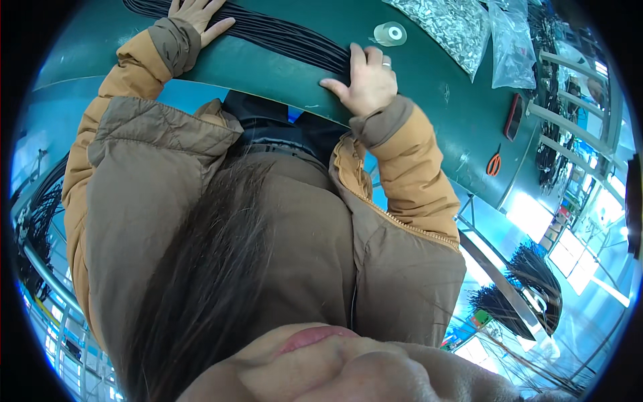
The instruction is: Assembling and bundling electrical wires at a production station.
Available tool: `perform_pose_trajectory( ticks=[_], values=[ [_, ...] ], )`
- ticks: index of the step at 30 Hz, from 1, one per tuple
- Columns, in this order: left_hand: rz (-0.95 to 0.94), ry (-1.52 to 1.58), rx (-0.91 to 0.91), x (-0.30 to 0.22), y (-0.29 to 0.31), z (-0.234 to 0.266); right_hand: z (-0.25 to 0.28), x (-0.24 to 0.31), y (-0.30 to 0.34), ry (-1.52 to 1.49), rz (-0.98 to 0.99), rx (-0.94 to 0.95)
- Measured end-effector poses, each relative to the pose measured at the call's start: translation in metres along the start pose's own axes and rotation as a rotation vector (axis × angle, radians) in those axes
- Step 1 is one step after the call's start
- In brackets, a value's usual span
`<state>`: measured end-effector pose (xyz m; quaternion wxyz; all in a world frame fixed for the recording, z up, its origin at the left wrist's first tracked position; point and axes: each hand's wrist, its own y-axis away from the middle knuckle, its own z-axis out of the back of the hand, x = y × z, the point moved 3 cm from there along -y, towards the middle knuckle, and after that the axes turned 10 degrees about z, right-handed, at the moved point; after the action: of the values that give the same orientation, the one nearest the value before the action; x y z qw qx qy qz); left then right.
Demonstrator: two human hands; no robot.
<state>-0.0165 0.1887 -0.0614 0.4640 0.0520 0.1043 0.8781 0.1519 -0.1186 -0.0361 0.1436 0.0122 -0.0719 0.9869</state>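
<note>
A long bundle of thin black cables (288, 39) lies across the green table, running from the upper left toward the middle. My left hand (195, 15) rests on its left part with fingers and thumb spread. At the right end of the bundle, my right hand (368, 80) lies flat, fingers over the cable ends and thumb stretched out to the left on the tabletop. A ring shows on one of its fingers. Just beyond that hand stands a roll of clear tape (390, 33).
A clear bag of small metal parts (445, 30) lies at the far right, beside another clear plastic bag (512, 50). Nearer the table's (429, 127) right edge are a dark phone (514, 117) and orange-handled snips (494, 163). Metal racks (569, 110) with black cables stand beyond.
</note>
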Motion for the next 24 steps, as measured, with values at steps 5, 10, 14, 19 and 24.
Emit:
perform_pose_trajectory(
  ticks=[5, 10, 14, 19, 24],
  values=[
    [-0.012, 0.001, -0.046, 0.006, 0.007, 0.0, -0.007, -0.014, 0.008, -0.386, -0.202, 0.432],
    [0.025, 0.018, -0.036, 0.001, 0.01, 0.002, 0.043, -0.02, 0.001, -0.222, -0.08, 0.439],
    [0.01, 0.107, -0.144, 0.008, 0.018, 0.0, 0.106, -0.006, -0.005, 0.232, 0.364, -0.091],
    [-0.003, -0.007, -0.071, -0.007, 0.011, 0.005, 0.011, -0.071, 0.062, 0.223, 0.292, 0.107],
    [-0.002, 0.022, -0.035, 0.003, 0.013, -0.003, 0.018, -0.031, 0.055, -0.037, -0.006, 0.064]
  ],
)
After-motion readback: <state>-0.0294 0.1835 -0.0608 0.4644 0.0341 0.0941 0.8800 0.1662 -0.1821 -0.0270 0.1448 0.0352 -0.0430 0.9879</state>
